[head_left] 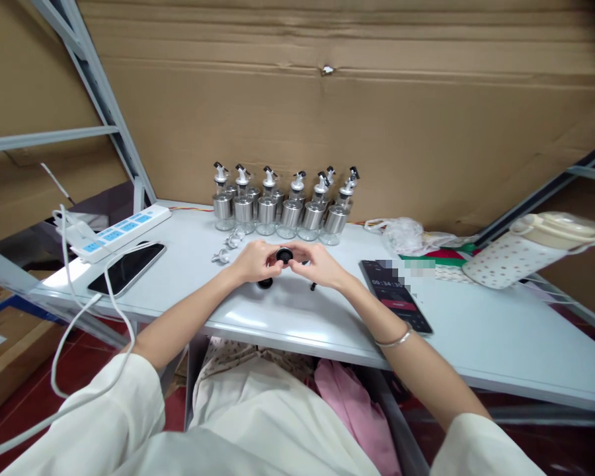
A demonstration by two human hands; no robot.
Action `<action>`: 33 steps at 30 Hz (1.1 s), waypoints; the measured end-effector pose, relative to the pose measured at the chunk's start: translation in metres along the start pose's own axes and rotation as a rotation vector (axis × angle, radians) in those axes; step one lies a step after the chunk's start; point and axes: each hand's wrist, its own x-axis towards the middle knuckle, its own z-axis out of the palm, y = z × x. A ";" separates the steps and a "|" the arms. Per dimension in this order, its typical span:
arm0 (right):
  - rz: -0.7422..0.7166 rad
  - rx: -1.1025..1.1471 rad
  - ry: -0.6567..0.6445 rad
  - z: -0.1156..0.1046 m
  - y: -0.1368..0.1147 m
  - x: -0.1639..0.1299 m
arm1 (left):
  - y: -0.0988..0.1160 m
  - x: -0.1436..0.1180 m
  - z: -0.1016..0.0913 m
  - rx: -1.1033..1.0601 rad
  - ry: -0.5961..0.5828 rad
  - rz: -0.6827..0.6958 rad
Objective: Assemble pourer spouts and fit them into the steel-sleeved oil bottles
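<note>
My left hand (258,262) and my right hand (323,266) meet above the near half of the table. Between their fingertips they grip a small black round cap-like part (284,255), its hollow face towards me. Beneath my left hand lies another black round part (265,283), partly covered. A thin black piece (313,286) shows below my right hand. Two silver-grey spout pieces (221,256) lie left of my hands. Behind them, several glass oil bottles (291,215) with steel sleeves and pourer tops stand close together.
On the left are a white power strip (123,231), a phone (127,268) and a looping white cable (69,264). A second phone (395,294) showing a timer lies on the right, near plastic bags (401,235) and a dotted flask (515,254). Cardboard (327,125) walls the back.
</note>
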 end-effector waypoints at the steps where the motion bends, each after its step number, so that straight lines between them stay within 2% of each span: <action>1: 0.000 0.006 -0.002 0.000 0.001 0.000 | 0.000 0.000 0.000 -0.010 0.001 0.006; 8: -0.010 0.152 0.051 0.006 0.003 -0.006 | 0.005 0.000 -0.008 -0.053 -0.040 0.089; 13: -0.021 0.105 0.083 0.008 0.004 -0.008 | 0.004 0.000 -0.005 -0.014 -0.057 0.061; 28: 0.007 0.036 0.120 0.008 0.002 -0.011 | 0.007 -0.001 0.004 -0.030 0.034 0.046; 33: 0.017 0.192 0.114 0.010 0.008 -0.008 | 0.005 -0.001 0.001 -0.024 0.035 0.084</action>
